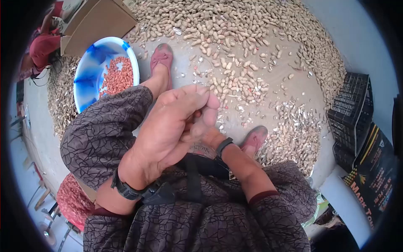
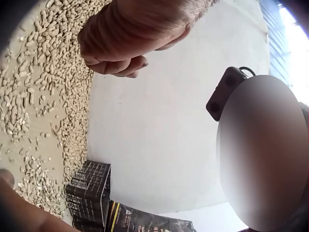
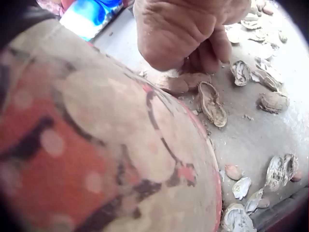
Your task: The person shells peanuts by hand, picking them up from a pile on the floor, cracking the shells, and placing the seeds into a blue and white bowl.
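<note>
My left hand (image 1: 161,130) is raised over my lap in the head view, its fingers curled and thumb bent against them. A small reddish-brown piece (image 1: 197,113), apparently a peanut kernel, shows within the curl. In the left wrist view that hand (image 2: 137,36) appears curled against a pale wall. My right hand (image 1: 203,133) is close beside it, partly hidden by it. The right wrist view shows the right hand (image 3: 186,36) with fingers bent downward, above empty shells (image 3: 212,105); whether it holds anything is hidden.
A blue-and-white basin (image 1: 84,86) with reddish kernels (image 1: 118,77) is at the left, beside a cardboard box (image 1: 98,29). Unshelled peanuts (image 1: 235,21) cover the floor ahead; broken shells (image 1: 294,138) lie at the right, near black crates (image 1: 350,109). Another person's sleeve (image 1: 44,46) is upper left.
</note>
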Motion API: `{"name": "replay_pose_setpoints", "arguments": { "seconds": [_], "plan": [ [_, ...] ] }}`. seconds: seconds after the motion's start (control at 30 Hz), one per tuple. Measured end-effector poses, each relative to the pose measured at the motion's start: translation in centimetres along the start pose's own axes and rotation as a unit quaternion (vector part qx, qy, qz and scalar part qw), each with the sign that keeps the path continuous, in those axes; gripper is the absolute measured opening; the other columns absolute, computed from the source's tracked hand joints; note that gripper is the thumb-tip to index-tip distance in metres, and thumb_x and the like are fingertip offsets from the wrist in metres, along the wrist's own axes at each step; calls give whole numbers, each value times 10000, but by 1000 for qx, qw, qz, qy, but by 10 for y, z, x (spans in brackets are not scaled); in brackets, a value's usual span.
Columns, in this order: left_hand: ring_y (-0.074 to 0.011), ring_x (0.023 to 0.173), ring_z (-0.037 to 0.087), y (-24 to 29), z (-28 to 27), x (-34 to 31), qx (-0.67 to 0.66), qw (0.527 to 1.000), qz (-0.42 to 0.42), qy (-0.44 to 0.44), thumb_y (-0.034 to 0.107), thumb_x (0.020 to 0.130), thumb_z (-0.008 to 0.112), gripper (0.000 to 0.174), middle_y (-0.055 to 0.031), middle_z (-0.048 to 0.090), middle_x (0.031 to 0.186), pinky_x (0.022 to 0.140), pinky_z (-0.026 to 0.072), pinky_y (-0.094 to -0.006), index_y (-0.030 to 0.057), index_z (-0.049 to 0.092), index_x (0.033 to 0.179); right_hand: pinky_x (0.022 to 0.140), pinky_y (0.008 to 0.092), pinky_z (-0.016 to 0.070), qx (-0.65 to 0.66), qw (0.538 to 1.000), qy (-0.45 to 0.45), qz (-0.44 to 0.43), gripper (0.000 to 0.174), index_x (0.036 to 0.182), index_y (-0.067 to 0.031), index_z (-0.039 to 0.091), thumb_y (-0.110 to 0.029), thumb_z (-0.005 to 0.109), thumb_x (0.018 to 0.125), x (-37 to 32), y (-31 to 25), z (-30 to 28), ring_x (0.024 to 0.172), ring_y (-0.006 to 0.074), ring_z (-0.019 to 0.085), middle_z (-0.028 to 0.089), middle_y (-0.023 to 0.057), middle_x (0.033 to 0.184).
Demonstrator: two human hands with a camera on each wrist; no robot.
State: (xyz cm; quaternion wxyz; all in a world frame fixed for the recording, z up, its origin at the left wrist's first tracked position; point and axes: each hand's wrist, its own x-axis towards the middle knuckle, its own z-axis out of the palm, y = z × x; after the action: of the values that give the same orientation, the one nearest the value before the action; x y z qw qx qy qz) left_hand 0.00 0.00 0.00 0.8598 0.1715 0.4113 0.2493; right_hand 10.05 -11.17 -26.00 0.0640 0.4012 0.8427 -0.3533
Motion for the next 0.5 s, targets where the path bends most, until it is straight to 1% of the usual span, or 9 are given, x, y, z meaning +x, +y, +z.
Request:
{"name": "replay_pose_setpoints", "arguments": {
  "seconds": [0.07,0.1,0.2,0.27,0.3,0.37,0.4,0.47,0.5],
  "plan": [
    [-54,415,333,1,2,1,16,999,10,27,183,872,449,185,-28,484,612,351,235,-169,20,500,802,739,396,463,41,998,26,45,202,824,-21,624,-103,485,703,1,5,7,803,333,582,603,190,830],
    [-54,415,333,-4,6,5,6,1000,10,15,183,872,449,185,-28,484,612,351,235,-169,20,500,802,736,396,461,52,995,30,79,186,817,-23,618,-101,503,694,-13,19,10,804,338,580,599,194,823],
    [-53,416,330,-4,4,6,19,999,7,42,172,873,444,174,-27,482,611,354,233,-166,24,502,803,727,394,457,113,982,65,140,150,795,-28,601,-95,555,669,-17,28,13,806,353,572,588,207,801],
    [-37,485,368,-4,-1,5,15,1000,17,-22,172,868,438,192,4,519,652,402,236,-164,17,540,816,721,393,454,164,967,78,178,142,781,-31,590,-91,590,653,-22,26,20,808,362,567,581,215,787],
    [-37,485,368,-3,-3,3,13,1000,13,-11,172,868,438,192,4,519,652,402,236,-164,17,540,816,721,393,454,172,967,72,172,142,781,-31,590,-91,590,653,-24,26,21,808,362,567,581,215,787],
    [-41,488,364,-2,-2,4,17,999,28,-3,160,864,428,186,3,511,646,402,233,-167,15,536,821,715,401,451,303,914,150,223,108,746,-33,580,-100,590,661,-26,35,14,797,360,565,582,212,779],
    [-39,492,371,-1,-2,3,20,999,29,-2,156,860,425,182,4,516,651,404,236,-167,18,537,824,715,401,451,304,914,147,223,108,746,-33,580,-100,590,661,-24,36,17,797,360,565,582,212,779],
    [-42,464,358,-3,2,3,21,999,22,13,150,859,444,150,-11,507,643,380,240,-162,26,521,824,706,408,449,265,944,140,138,91,741,-44,578,-95,593,666,-19,43,36,786,356,565,585,198,765],
    [-46,435,346,-3,3,3,23,999,17,26,143,859,464,123,-26,497,635,355,245,-158,33,505,824,706,408,449,264,944,139,137,91,741,-44,578,-95,593,666,-14,46,49,786,356,565,585,198,765]
  ]
}}
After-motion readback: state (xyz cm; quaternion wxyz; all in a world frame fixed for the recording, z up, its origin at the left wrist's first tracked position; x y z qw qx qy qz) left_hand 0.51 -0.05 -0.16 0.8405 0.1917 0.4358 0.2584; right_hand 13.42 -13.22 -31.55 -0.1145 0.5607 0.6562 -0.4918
